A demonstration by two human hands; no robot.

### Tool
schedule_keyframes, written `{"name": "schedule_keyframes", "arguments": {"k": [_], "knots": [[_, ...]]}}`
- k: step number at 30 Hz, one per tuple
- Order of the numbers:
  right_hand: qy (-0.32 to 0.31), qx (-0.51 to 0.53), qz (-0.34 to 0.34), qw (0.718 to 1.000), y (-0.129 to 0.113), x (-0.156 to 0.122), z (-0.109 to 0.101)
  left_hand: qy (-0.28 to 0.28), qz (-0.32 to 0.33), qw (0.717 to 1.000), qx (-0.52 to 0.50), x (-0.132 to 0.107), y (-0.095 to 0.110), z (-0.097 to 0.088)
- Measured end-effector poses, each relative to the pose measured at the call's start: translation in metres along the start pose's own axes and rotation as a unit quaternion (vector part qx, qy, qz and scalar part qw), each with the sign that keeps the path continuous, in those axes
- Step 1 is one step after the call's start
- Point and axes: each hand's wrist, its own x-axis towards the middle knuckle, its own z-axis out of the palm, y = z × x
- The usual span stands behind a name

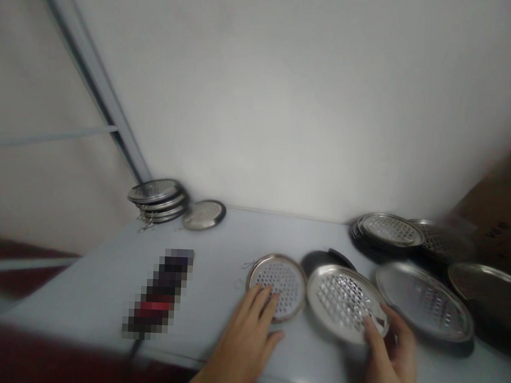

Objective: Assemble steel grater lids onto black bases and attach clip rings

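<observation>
My left hand (244,338) lies flat with its fingers stretched onto the near edge of a round perforated metal plate (279,280) on the white table (219,252). My right hand (390,355) curls its fingers at the near right rim of a second perforated metal plate (344,300), which lies tilted over a dark disc (320,259). Whether the right hand grips the rim or only touches it is unclear in the blur.
More perforated plates lie to the right: a large one (424,300), another at the edge (488,281), and a stack (389,231) by the wall. Another stack (157,198) and a single plate (203,214) sit at the back left. A pixelated dark object (158,294) lies left.
</observation>
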Motion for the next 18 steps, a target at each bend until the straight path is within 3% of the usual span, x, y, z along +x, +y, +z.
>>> {"name": "schedule_keyframes", "arguments": {"k": [10,18], "knots": [[-0.013,0.012,0.035,0.999,0.003,-0.004,-0.004,-0.017,0.029,0.998,-0.056,-0.032,-0.011,-0.015],[-0.029,0.009,-0.005,1.000,0.003,-0.013,-0.008,-0.013,0.043,0.997,-0.061,-0.049,-0.023,-0.035]]}}
